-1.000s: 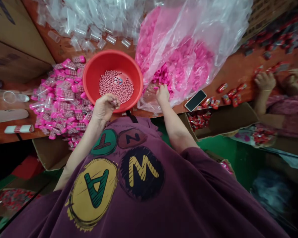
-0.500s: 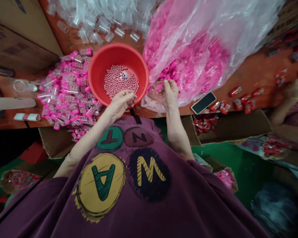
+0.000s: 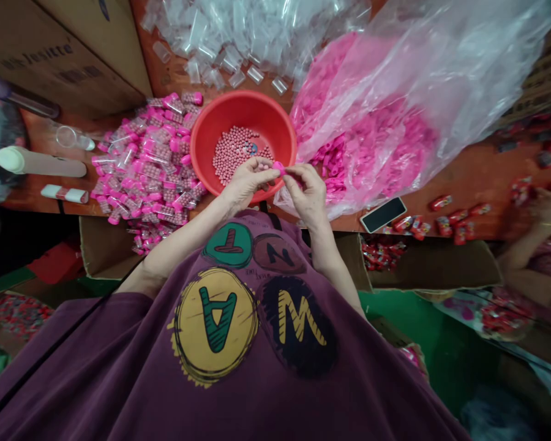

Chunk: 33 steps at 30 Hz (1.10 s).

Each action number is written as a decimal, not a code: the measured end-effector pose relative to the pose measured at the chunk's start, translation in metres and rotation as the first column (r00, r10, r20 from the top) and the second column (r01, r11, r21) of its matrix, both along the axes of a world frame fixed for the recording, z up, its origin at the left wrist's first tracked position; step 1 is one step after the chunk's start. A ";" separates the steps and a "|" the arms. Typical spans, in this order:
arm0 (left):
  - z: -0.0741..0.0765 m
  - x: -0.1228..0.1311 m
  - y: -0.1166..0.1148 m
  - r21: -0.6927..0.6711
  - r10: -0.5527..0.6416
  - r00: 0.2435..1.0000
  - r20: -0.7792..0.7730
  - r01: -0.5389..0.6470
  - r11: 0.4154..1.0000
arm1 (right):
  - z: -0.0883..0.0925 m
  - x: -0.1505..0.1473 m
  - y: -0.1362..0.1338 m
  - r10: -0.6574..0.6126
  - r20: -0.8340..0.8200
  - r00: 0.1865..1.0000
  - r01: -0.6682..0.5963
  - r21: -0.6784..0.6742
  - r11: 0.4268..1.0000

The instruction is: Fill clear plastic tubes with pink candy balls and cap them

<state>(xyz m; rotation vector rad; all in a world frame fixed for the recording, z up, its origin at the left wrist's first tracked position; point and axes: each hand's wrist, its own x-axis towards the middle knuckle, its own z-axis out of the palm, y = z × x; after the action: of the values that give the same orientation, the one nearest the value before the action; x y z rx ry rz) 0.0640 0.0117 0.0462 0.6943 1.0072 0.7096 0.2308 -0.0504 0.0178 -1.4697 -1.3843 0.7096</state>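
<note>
Over the near right rim of the red bowl (image 3: 199, 156), both hands meet. My left hand (image 3: 249, 184) is closed around a small clear tube of pink beads (image 3: 263, 166), mostly hidden by the fingers. A bright pink cap (image 3: 279, 167) sits at the tube's end, pinched by my right hand (image 3: 308, 191). Pink beads (image 3: 233, 153) lie in the bowl, with a small blue-and-white piece among them. Filled tubes with pink caps (image 3: 153, 159) are heaped left of the bowl. To the right, a clear plastic bag (image 3: 477, 67) holds loose pink caps (image 3: 395, 141).
Empty clear tubes (image 3: 257, 30) are piled behind the bowl. A phone (image 3: 383, 214) lies near the table's front edge beside small red items (image 3: 459, 217). A cardboard box (image 3: 73, 55) stands at back left. Another person's hand (image 3: 550, 208) is at far right.
My right hand has come left from the bag with a pink cap, up to the tube in my left hand. The whole view has shifted, moving the scene rightward.
</note>
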 end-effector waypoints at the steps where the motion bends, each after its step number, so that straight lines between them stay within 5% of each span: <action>1: 0.001 0.000 0.001 0.006 -0.010 1.000 0.017 0.010 1.000 | 0.003 0.001 0.000 0.017 0.042 0.999 -0.017 0.009 1.000; 8: 0.013 0.001 0.001 -0.007 -0.065 0.986 0.151 0.066 0.998 | 0.021 0.006 0.010 -0.107 -0.008 0.994 0.107 0.005 0.994; 14: 0.007 0.001 0.002 0.008 -0.081 0.980 0.182 0.081 0.997 | 0.046 0.009 0.016 0.079 0.127 0.989 -0.078 -0.016 0.997; 24: 0.004 0.000 -0.003 0.007 -0.066 0.984 0.163 0.066 0.998 | 0.048 0.002 0.013 0.131 0.218 0.967 -0.125 -0.041 0.991; 33: 0.004 -0.010 -0.002 0.320 -0.131 0.990 0.052 0.107 0.941 | 0.059 0.008 0.010 0.275 0.261 0.926 -0.278 -0.023 0.960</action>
<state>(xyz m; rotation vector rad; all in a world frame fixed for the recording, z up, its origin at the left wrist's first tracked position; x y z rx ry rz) 0.0544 0.0096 0.0502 0.9941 0.7833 0.7934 0.2389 -0.0401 0.0773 -1.4078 -1.8230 0.6950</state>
